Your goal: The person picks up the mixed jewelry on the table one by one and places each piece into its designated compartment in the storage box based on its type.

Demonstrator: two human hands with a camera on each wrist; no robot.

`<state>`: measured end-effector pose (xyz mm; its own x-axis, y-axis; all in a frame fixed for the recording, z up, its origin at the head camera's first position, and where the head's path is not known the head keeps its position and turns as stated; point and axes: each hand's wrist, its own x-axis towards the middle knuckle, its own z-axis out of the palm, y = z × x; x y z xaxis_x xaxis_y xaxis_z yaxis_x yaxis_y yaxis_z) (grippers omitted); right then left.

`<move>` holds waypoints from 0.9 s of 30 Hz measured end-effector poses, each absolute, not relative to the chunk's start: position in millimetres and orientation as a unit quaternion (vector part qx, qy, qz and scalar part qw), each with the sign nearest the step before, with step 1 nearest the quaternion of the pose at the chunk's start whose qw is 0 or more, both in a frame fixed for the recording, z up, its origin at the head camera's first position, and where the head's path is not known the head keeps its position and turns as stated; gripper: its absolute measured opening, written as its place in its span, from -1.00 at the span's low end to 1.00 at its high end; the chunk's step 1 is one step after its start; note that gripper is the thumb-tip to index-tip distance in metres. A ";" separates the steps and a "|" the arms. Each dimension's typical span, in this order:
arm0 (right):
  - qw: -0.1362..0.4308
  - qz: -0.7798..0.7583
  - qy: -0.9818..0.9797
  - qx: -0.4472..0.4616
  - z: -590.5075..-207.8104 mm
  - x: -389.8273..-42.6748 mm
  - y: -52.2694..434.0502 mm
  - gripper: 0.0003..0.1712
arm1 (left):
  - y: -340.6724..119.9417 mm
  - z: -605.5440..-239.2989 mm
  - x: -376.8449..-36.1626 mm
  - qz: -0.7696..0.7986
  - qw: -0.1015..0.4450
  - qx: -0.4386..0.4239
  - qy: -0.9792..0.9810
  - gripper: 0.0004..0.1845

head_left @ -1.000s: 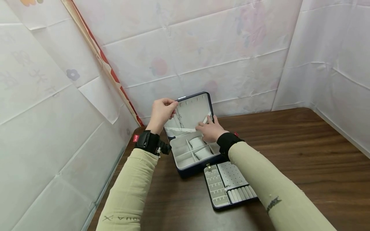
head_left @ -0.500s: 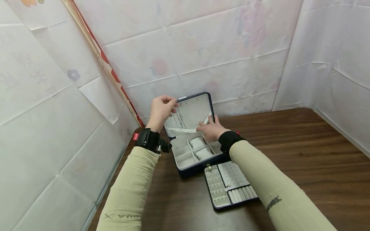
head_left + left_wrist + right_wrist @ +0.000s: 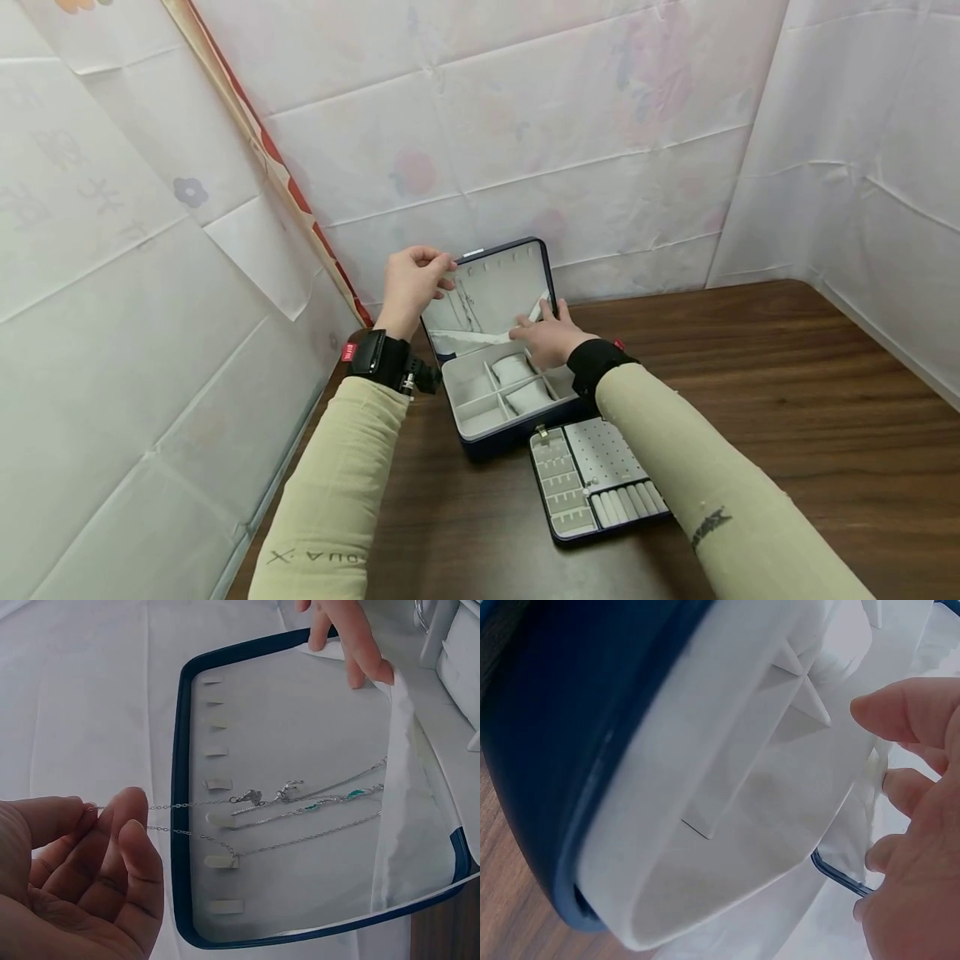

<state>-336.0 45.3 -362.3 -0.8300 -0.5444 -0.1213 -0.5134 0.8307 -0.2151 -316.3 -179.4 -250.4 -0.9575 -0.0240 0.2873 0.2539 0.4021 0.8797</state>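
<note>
A navy jewelry box stands open on a dark wood-grain table, close to the table's back left corner where creased white sheeting forms the walls; the raised lid leans back almost against that sheeting, so there is little room behind or to the left, while the tabletop to the right lies broad and bare. The left hand is at the lid's upper left edge, thumb and fingertips pinching a thin silver chain that runs from the fingers across the blue rim onto the pale, soft-looking lid lining, past a column of small tabs and beside two more necklaces lying there. The right hand rests at the lid's lower right, fingers fairly straight, holding back the lid's elastic white fabric pocket. The box base holds smooth grey-white compartments with two rounded cushions. Just in front of it, touching or nearly so, lies a flat removable tray with perforated panel, ring rolls and small square cells.
</note>
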 end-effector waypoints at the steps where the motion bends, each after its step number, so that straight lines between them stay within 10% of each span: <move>1: 0.090 -0.088 0.953 -0.277 -362.3 -336.2 45.5 -0.30 | -179.9 -250.7 -316.6 -0.542 0.129 -0.069 -0.827 -0.76; 27: 0.100 -0.106 0.950 -0.277 -362.2 -334.8 47.7 -0.30 | -195.2 -281.1 -331.7 -0.330 0.187 -0.038 -0.924 -0.78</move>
